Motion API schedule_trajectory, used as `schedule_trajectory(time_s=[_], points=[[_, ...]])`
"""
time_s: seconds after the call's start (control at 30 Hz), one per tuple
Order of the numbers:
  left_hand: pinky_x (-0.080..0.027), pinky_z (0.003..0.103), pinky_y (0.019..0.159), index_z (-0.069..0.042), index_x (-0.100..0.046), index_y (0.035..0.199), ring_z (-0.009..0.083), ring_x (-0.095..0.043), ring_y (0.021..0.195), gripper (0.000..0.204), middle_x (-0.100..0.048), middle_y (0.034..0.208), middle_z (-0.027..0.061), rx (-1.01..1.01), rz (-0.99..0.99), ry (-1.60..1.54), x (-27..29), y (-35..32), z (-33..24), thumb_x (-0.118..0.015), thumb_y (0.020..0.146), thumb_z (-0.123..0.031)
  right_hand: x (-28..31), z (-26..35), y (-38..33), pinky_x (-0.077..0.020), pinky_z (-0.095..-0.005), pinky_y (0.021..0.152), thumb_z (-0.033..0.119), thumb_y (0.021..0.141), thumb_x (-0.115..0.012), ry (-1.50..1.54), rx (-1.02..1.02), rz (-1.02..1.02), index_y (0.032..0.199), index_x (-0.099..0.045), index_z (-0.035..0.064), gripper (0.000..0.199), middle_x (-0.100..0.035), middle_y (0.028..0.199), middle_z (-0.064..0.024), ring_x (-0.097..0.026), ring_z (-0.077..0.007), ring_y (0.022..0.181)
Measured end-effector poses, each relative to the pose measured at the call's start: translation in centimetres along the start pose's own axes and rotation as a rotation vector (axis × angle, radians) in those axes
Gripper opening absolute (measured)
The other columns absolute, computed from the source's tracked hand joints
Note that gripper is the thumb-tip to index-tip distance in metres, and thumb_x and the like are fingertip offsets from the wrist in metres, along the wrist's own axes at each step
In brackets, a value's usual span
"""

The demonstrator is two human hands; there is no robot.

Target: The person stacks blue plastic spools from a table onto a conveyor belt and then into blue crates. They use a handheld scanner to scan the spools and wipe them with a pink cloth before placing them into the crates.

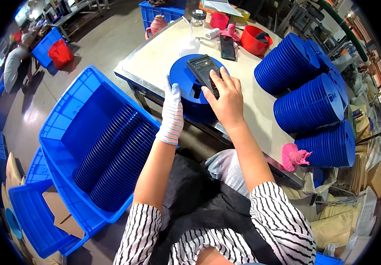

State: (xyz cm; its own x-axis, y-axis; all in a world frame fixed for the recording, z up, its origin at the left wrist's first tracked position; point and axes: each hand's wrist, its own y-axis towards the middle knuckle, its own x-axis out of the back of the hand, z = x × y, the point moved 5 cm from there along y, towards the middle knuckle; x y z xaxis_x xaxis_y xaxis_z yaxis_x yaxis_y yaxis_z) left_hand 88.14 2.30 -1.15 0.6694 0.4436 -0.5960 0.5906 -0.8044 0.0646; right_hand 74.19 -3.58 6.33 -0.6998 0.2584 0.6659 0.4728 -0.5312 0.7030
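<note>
A stack of round blue discs (180, 70) stands at the table's near left edge, its top disc showing dark rectangular openings. Over this top disc lies a black handheld meter (203, 70) with small lights on its face. My bare right hand (228, 96) grips the meter's lower end, thumb on one side and fingers across it. My left hand (172, 112), in a white striped glove, rests upright along the stack's left side with its fingers stretched out. Whether its palm presses on the discs is hidden.
More blue disc stacks (307, 102) lie on their sides along the table's right. A phone (227, 47), a red bowl (253, 40) and a clear jar (198, 22) sit at the back. On my left, a blue crate (69, 106) holds two disc rows. A person (16, 66) crouches far left.
</note>
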Motion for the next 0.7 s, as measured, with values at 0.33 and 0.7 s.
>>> schedule_trajectory(time_s=[0.33, 0.7], points=[[-0.02, 0.036, 0.116, -0.01, -0.008, 0.155, 0.0259, -0.025, 0.141, 0.08, -0.024, 0.155, 0.0137, -0.014, 0.034, 0.016, -0.3, -0.4, -0.1, -0.054, 0.097, -0.042, 0.0, 0.0, 0.3, -0.0431, -0.0425, 0.098, 0.032, 0.08, -0.072, -0.017, -0.022, 0.021, 0.12, -0.063, 0.0039, 0.049, -0.056, 0.129, -0.0226, -0.051, -0.0354, 0.109], [-0.019, 0.036, 0.117, -0.01, -0.017, 0.154, 0.0237, -0.026, 0.141, 0.066, -0.025, 0.155, 0.0118, -0.007, -0.04, -0.032, 0.8, -0.1, -0.1, -0.048, 0.101, -0.035, -0.6, 0.4, 0.7, -0.0427, -0.043, 0.098, 0.031, 0.079, -0.072, 0.019, -0.012, 0.028, 0.12, -0.064, 0.0039, 0.05, -0.056, 0.129, -0.0221, -0.052, -0.0357, 0.109]])
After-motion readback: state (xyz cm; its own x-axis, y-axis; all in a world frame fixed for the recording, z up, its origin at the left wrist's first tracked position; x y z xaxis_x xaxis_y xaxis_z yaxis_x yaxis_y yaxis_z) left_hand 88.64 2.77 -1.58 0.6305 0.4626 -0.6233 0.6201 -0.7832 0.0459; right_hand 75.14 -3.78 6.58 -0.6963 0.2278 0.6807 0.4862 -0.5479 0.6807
